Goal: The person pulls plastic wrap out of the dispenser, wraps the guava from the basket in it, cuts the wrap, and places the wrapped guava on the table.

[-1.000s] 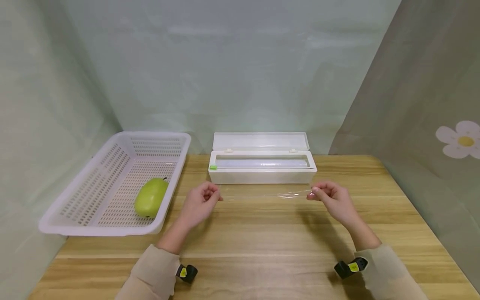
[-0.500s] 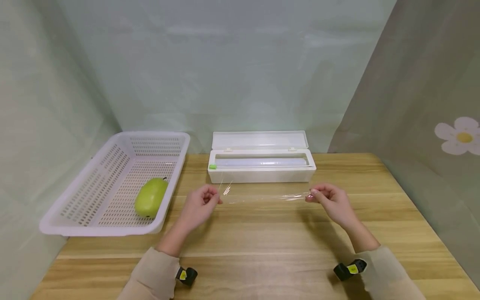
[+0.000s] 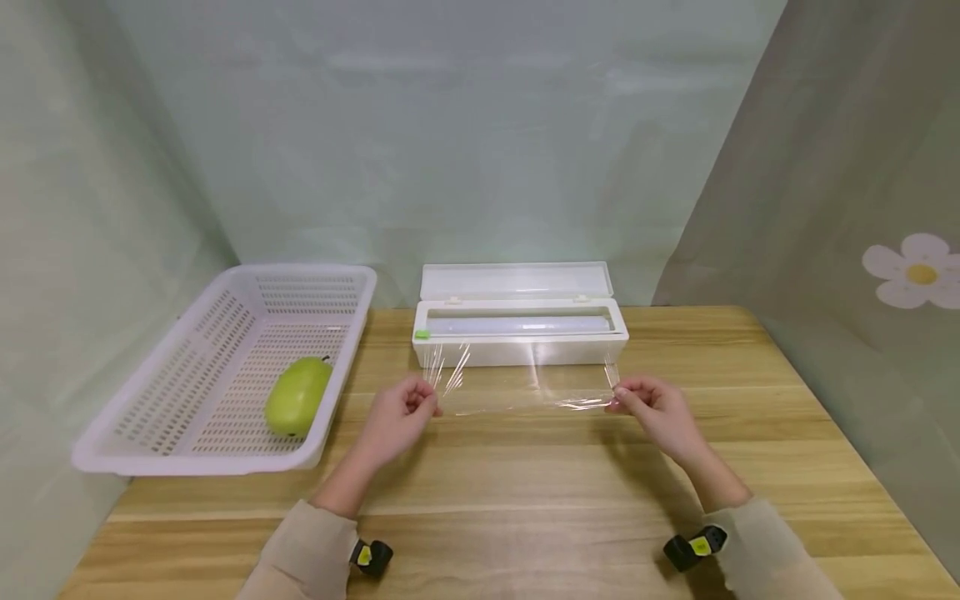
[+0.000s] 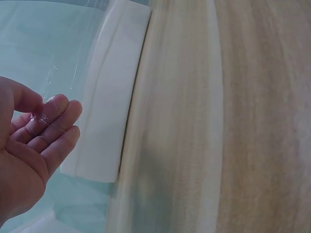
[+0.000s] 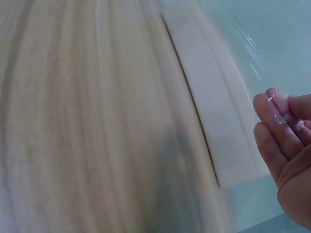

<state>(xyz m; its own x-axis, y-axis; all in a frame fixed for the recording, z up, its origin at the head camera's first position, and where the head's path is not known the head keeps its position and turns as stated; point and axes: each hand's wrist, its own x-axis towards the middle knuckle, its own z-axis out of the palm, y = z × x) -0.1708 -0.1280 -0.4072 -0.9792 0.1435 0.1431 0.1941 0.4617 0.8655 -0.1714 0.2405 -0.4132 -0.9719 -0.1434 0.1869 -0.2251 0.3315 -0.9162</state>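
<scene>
A clear sheet of plastic wrap point(image 3: 517, 385) stretches from the white dispenser box point(image 3: 521, 351) toward me. My left hand point(image 3: 399, 417) pinches its near left corner between thumb and fingers, and my right hand point(image 3: 660, 415) pinches the near right corner. Inside the box, whose lid point(image 3: 516, 281) stands raised at the back, lies the roll point(image 3: 517, 324). A green slider point(image 3: 422, 334) sits at the left end of its front edge. Both wrist views show film glinting at the fingertips, with the box front point(image 4: 104, 107) beyond the left hand.
On the left stands a white perforated basket point(image 3: 97, 461) holding a green fruit point(image 3: 298, 397) with a dark stem. Wooden tabletop point(image 3: 525, 508) spreads in front of the box. A pale curtain point(image 3: 450, 150) hangs behind.
Both hands have drawn slightly nearer to me and lower, pulling more wrap out of the box. The film now shows as a broader sheet. Basket and fruit stay in place.
</scene>
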